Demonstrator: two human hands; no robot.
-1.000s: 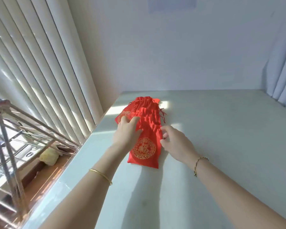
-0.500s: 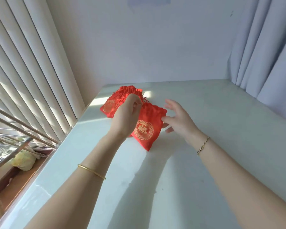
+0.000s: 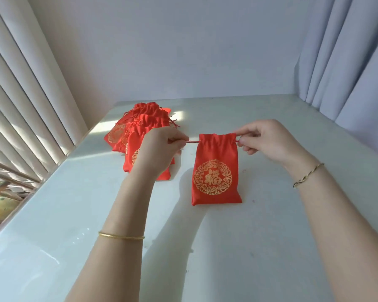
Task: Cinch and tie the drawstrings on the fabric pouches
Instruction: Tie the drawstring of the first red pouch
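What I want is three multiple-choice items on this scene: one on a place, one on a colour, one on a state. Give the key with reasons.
1. Where is the pile of red pouches relative to the held pouch?
A) to its left and farther off
B) to its right
C) under it

2. What colour is the held pouch's round emblem?
A) silver
B) gold
C) black

3. How are the held pouch's drawstrings?
A) hanging loose
B) tied in a bow
C) pinched at each side by a hand

Key: 1 A, the pile lies beyond the left hand. 2 B, the print is gold on red. 3 C, the left hand and right hand each pinch at one side of the mouth.
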